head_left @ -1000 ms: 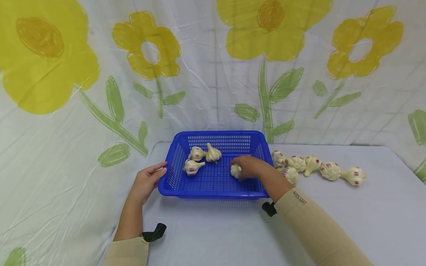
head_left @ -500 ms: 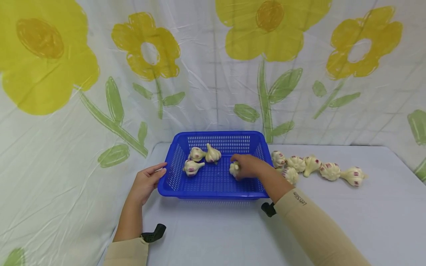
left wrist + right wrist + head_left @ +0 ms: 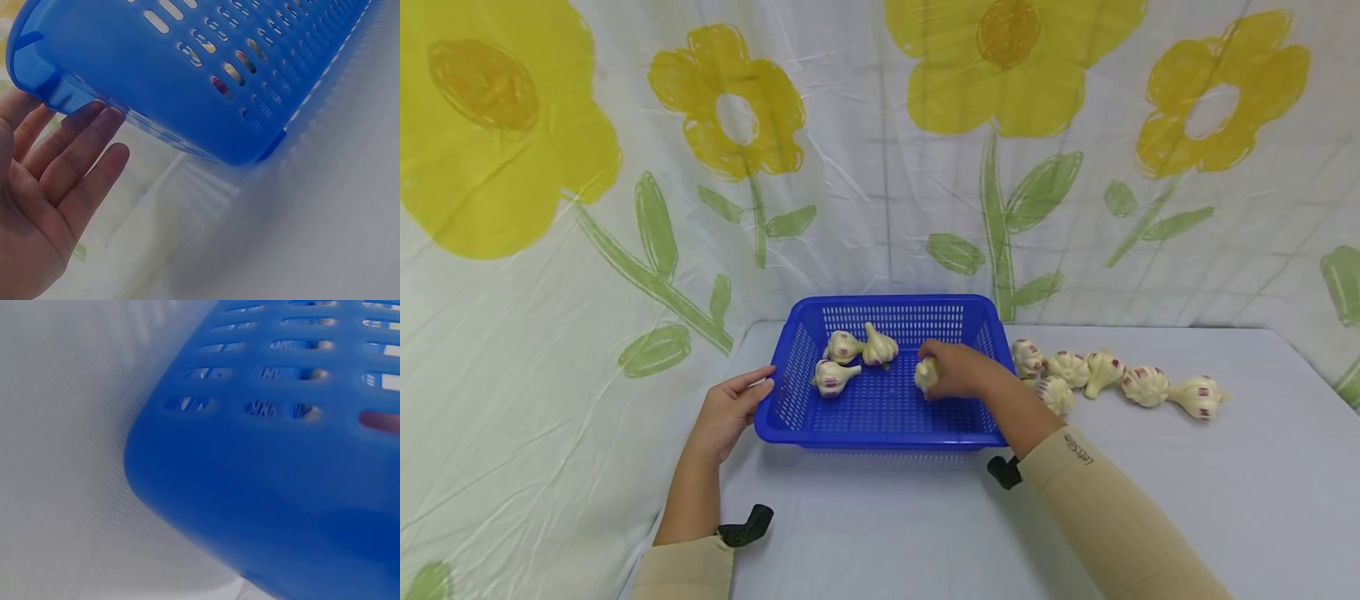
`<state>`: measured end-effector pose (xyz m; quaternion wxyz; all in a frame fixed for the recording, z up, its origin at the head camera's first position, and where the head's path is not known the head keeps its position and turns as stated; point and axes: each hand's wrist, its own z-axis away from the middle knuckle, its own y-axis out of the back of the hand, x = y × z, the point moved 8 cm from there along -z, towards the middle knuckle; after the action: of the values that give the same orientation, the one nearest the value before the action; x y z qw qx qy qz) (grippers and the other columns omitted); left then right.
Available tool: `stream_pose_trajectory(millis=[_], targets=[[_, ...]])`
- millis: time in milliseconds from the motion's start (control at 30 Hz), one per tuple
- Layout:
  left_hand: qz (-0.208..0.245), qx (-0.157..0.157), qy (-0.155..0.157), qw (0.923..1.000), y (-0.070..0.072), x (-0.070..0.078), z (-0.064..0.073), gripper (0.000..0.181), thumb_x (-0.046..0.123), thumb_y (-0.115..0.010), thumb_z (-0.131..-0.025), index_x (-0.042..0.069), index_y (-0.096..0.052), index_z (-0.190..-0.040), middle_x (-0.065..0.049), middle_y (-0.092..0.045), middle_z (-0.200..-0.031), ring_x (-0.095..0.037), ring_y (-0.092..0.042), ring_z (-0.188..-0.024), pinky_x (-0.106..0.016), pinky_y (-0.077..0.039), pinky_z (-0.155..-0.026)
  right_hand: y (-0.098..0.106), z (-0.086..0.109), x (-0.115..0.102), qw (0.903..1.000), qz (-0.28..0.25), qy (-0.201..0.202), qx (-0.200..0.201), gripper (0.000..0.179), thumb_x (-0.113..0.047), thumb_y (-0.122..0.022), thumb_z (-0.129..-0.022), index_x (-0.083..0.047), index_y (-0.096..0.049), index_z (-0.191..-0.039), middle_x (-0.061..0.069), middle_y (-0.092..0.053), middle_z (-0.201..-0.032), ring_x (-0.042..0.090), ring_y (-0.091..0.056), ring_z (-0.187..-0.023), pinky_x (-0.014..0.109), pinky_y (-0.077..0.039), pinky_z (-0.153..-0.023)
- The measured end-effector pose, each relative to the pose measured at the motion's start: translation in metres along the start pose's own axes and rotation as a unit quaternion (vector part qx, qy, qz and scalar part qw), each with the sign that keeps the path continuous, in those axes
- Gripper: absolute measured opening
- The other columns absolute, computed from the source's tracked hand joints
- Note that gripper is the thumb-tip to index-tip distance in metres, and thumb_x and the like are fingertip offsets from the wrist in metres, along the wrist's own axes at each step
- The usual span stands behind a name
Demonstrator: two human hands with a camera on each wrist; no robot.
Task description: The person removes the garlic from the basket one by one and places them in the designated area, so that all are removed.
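Garlic bulb (image 3: 926, 377) nudged a bit far & left, gripped by my R hand (image 3: 961, 372) inside blue bskt (image 3: 880, 438), w/ my L hand's (image 3: 726, 414) fingers straightish, touching bskt's left edge.

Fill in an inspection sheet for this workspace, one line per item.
Surface: pale table, basket and bulbs on it.
Job's things: blue basket with three garlic bulbs resting at its left side; at least six more bulbs to the right of the basket.
Clutter: nothing seen.
Hands: left hand touches the basket's left rim; right hand holds a garlic bulb inside the basket.
Cables: nothing seen.
Surroundings: white hanging sheet with yellow flowers.
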<state>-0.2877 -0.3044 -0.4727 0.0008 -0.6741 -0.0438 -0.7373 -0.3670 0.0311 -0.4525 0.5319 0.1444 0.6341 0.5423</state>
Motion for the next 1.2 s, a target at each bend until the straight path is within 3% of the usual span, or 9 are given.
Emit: stream_pose_trajectory(millis=[300, 767, 1000, 1200], targets=[[-0.01, 0.003, 0.003, 0.9999, 0.001, -0.001, 0.0, 0.049, 0.032, -0.068, -0.093, 0.008, -0.06, -0.135, 0.013, -0.074, -0.098, -0.009, -0.072, -0.085, -0.025, -0.059, -0.076, 0.009, 0.001, -0.002, 0.9977, -0.051, 0.029, 0.035, 0.066, -0.023, -0.083, -0.077, -0.007, -0.053, -0.133, 0.011, -0.063, -0.115, 0.023, -0.06, -0.09, 0.036, -0.052, -0.075], [-0.002, 0.0, 0.001, 1.0, 0.0, 0.0, 0.0, 0.046, 0.031, -0.069, -0.093, 0.01, -0.062, -0.133, 0.013, -0.074, -0.096, -0.009, -0.072, -0.084, -0.025, -0.06, -0.076, 0.025, 0.009, -0.002, 0.9864, -0.113, 0.053, 0.106, 0.07, -0.033, -0.079, -0.082, -0.007, -0.051, -0.141, 0.012, -0.058, -0.134, 0.028, -0.057, -0.113, 0.044, -0.052, -0.089], [-0.009, 0.001, 0.001, 1.0, 0.0, 0.001, 0.0, 0.049, 0.031, -0.068, -0.093, 0.007, -0.06, -0.135, 0.014, -0.074, -0.097, -0.009, -0.072, -0.085, -0.026, -0.06, -0.077, 0.032, 0.013, -0.003, 0.9799, -0.135, 0.065, 0.131, 0.071, -0.034, -0.079, -0.083, -0.008, -0.05, -0.143, 0.012, -0.056, -0.137, 0.029, -0.056, -0.114, 0.046, -0.051, -0.089], [-0.008, 0.001, 0.003, 1.0, 0.0, 0.001, 0.001, 0.049, 0.031, -0.068, -0.093, 0.008, -0.06, -0.135, 0.014, -0.074, -0.097, -0.008, -0.072, -0.085, -0.025, -0.059, -0.077, 0.035, 0.014, 0.0, 0.976, -0.16, 0.047, 0.141, 0.068, -0.034, -0.079, -0.084, -0.015, -0.051, -0.143, 0.008, -0.056, -0.136, 0.028, -0.056, -0.114, 0.045, -0.053, -0.088]])
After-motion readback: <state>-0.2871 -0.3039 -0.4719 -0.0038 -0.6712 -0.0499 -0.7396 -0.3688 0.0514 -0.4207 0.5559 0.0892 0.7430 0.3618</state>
